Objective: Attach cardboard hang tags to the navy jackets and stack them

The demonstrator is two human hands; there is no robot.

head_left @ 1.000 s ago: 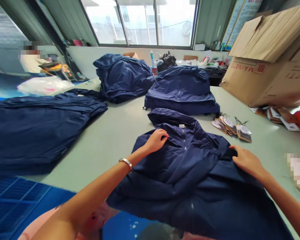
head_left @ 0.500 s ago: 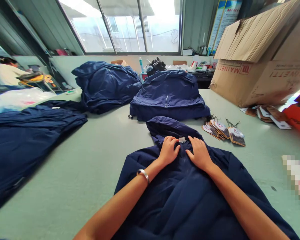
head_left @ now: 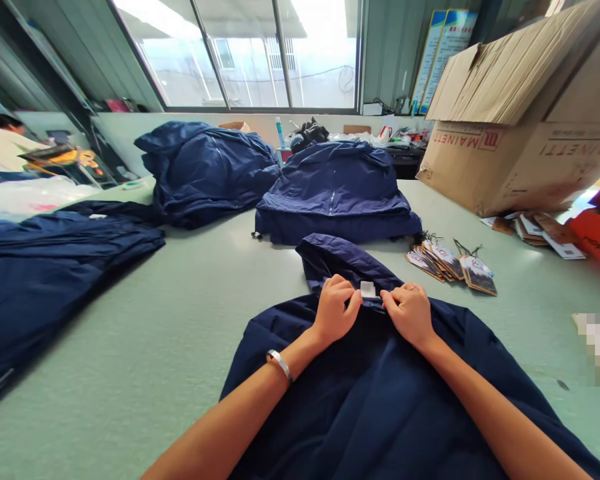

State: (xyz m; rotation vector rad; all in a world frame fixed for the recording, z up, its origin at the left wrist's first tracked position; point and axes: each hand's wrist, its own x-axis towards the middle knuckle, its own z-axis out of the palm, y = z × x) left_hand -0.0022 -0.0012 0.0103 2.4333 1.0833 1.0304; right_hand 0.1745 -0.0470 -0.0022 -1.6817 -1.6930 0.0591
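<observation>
On either side of the white neck label (head_left: pixel 367 289), your left hand (head_left: pixel 337 307) and right hand (head_left: pixel 409 312) pinch the collar of the navy hooded jacket (head_left: pixel 375 393), fingers closed, the jacket spreading below them towards you.

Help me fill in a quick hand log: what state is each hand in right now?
Left hand: closed, gripping the dark blue jacket beside its white label.
Right hand: closed, gripping the jacket on the label's other side.

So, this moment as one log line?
left hand: pinching jacket at neckline; right hand: likewise; label: between them; hang tags: on table
</observation>
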